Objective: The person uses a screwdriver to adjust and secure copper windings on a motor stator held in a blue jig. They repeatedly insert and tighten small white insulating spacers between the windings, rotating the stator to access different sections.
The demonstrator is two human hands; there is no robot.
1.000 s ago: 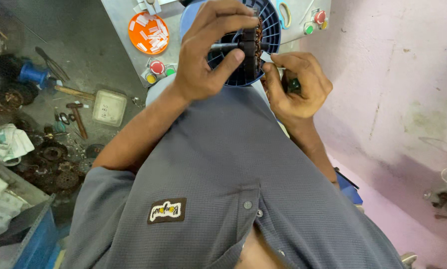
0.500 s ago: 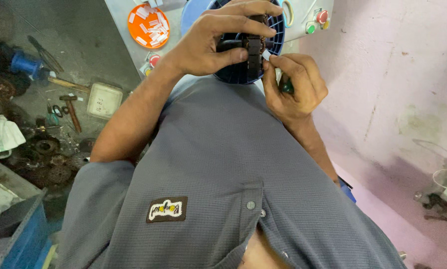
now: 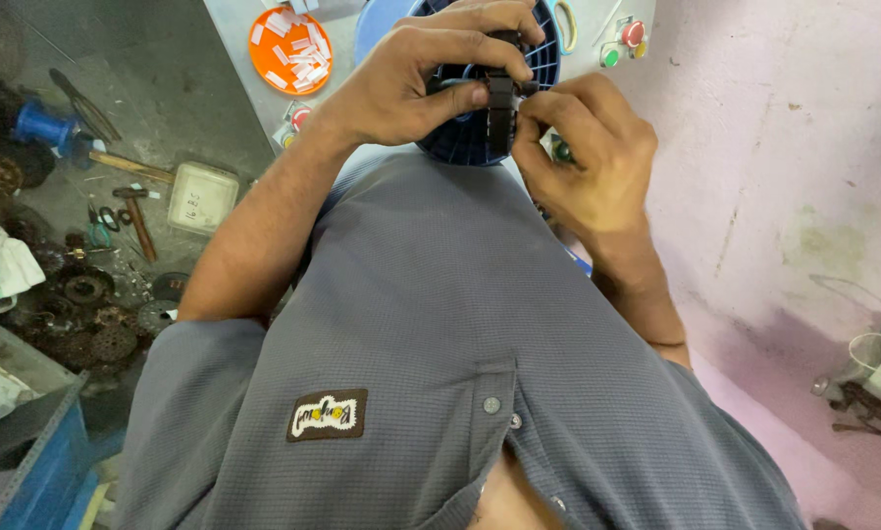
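Observation:
My left hand (image 3: 416,88) grips a small black ribbed part (image 3: 500,116), holding it in front of a round blue slotted cover (image 3: 460,147). My right hand (image 3: 590,162) comes in from the right; its thumb and fingertips pinch the same black part. A green-handled tool (image 3: 562,152) is tucked in the right palm, mostly hidden by the fingers. Both hands are raised above my grey shirt (image 3: 440,324), which fills the lower frame.
On the grey surface behind are an orange disc with white slips (image 3: 290,49) and red and green push buttons (image 3: 622,39). At left lie a hammer (image 3: 136,221), a white square box (image 3: 202,196), dark gears (image 3: 87,314) and a blue bin (image 3: 38,471). A pink wall (image 3: 784,147) stands at right.
My right fingers have moved up from beside the black part to pinch it. My left hand has shifted its grip across the top of the part.

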